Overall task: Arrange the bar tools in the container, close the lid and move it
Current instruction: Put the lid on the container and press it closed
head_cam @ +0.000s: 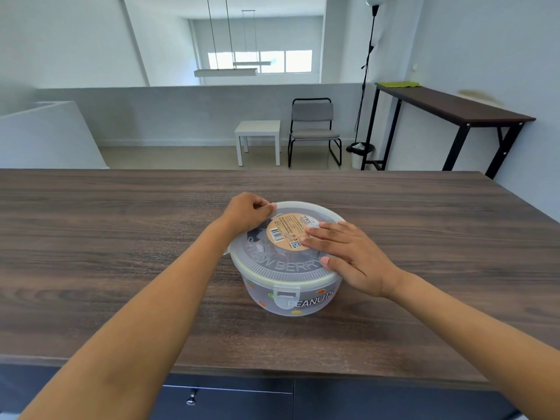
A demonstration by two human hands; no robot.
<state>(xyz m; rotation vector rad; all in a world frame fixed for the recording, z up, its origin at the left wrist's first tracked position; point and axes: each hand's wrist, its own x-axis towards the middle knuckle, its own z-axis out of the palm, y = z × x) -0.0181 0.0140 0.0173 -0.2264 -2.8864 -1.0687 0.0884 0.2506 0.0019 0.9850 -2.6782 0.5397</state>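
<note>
Translucent plastic container [288,286] sits mid-way on the wood counter [121,237], lid [281,265] already on top. Head view only:

Left hand [247,212]: fingers curled together, pinching the lid's far-left rim/tab right at the fingertips [269,207]. Right hand [348,256]: flat on the lid, fingers spread a bit, tips over the round tan label [286,233], thumb just inside the near-right rim. It presses down, grips nothing.

Front latch [286,295], below and toward me from the right thumb, looks folded down over the wall. Other latches hidden by hands, can't tell.

Tools: dark shapes show faintly thru the lid under the right fingertips, too blurred to ID.

Progress, my read: arranging prob. done, lid placed, sealing in hand w/ the far-left clip likely being snapped. Left: any remaining clips, then move the container.
</note>
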